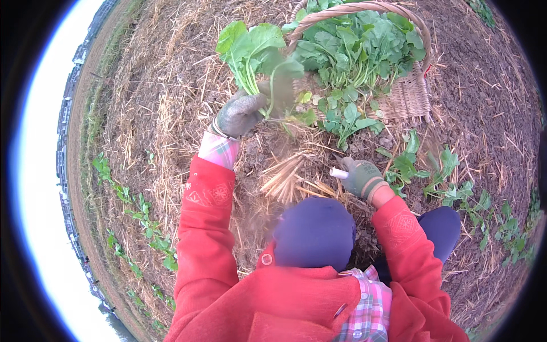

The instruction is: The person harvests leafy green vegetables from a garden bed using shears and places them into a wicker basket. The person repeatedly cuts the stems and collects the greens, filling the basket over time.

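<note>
My left hand (pixel 241 113), in a soiled grey-green work glove, grips a small bunch of leafy greens (pixel 251 45) by its pale stems. The leaves stand up beside the left side of a wicker basket (pixel 408 100). Near the soil, my right hand (pixel 362 177), gloved too, is closed around a small tool with a white handle (pixel 339 173). A dark tip shows past the fingers, but most of the tool is hidden. Loose leafy greens (pixel 348 119) lie between this hand and the basket. A blur covers part of the view beside the held bunch.
Cut greens (pixel 363 42) fill the basket, under its arched handle (pixel 376 6). Rooted plants (pixel 406 162) grow right of my right hand, and another row (pixel 145 218) runs at left. Dry straw (pixel 284 177) covers soil before my knee (pixel 316 233).
</note>
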